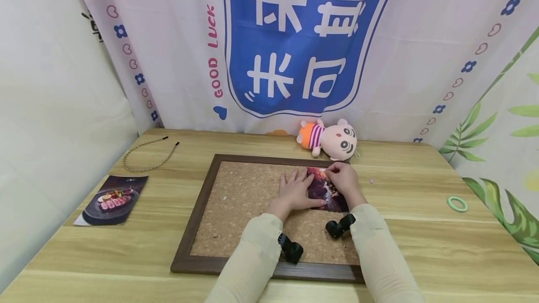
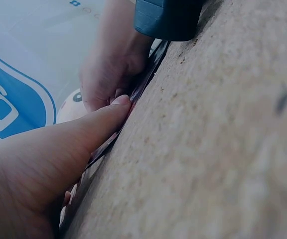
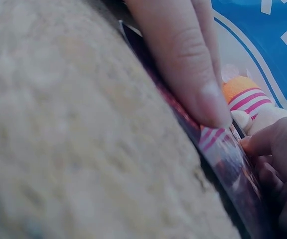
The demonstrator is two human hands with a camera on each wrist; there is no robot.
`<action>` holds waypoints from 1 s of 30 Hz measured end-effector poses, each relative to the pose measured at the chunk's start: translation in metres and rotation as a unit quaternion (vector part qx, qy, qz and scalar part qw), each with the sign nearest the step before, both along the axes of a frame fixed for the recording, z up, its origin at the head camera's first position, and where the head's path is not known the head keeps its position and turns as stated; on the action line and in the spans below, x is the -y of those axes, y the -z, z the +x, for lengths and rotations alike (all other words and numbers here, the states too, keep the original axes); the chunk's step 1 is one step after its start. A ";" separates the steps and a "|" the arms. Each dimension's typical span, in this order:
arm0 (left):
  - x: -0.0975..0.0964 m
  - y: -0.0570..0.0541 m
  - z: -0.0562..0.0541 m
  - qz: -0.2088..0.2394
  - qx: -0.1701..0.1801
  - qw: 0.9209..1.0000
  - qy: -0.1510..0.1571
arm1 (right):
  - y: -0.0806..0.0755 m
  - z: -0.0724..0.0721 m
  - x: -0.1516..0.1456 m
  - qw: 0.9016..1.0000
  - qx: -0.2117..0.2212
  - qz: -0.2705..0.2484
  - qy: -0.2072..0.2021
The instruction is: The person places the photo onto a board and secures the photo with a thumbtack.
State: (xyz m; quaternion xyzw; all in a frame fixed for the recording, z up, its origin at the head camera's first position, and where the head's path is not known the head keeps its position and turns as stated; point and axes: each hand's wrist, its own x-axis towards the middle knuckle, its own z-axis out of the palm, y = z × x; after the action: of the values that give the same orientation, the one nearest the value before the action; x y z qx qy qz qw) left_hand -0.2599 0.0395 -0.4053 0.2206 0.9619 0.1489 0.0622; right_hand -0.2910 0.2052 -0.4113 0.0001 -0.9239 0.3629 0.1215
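On brown-framed cork board [image 1: 248,191]: pressing glossy dark-red photo [image 1: 324,192] with left hand [image 1: 294,194], fingers spread; right hand [image 1: 347,182] curled nearby, hold unclear.

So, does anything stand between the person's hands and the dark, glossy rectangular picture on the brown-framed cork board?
Nothing visible does: the left hand rests partly on the picture; the right hand touches it near its far edge. Something small under that hand could be hidden.

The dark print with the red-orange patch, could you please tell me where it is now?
In the head view, the print lies at the upper right of the corkboard, between the left hand and the right hand, both touching it.
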 end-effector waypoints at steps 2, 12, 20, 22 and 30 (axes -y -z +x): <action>0.000 0.000 0.000 0.001 0.001 1.000 0.000 | -0.001 0.001 0.000 1.000 -0.001 0.005 -0.002; 0.000 -0.002 0.002 0.010 0.004 1.000 -0.003 | -0.005 0.002 0.001 1.000 -0.009 0.008 -0.005; 0.004 -0.013 -0.002 0.029 0.011 0.999 -0.012 | -0.027 0.003 -0.004 0.997 0.045 -0.040 -0.049; 0.010 -0.022 -0.003 0.027 0.005 0.999 -0.018 | -0.040 0.005 -0.010 0.992 0.071 -0.055 -0.086; 0.078 -0.063 -0.014 0.109 -0.004 0.993 -0.041 | -0.088 0.014 -0.050 0.986 0.039 -0.023 -0.159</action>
State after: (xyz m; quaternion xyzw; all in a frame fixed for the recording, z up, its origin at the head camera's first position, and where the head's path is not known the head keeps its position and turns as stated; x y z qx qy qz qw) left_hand -0.2741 -0.0387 -0.3420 0.1866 0.9486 0.2542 0.0278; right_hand -0.2767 0.2557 -0.3237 0.1301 -0.9074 0.3988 0.0261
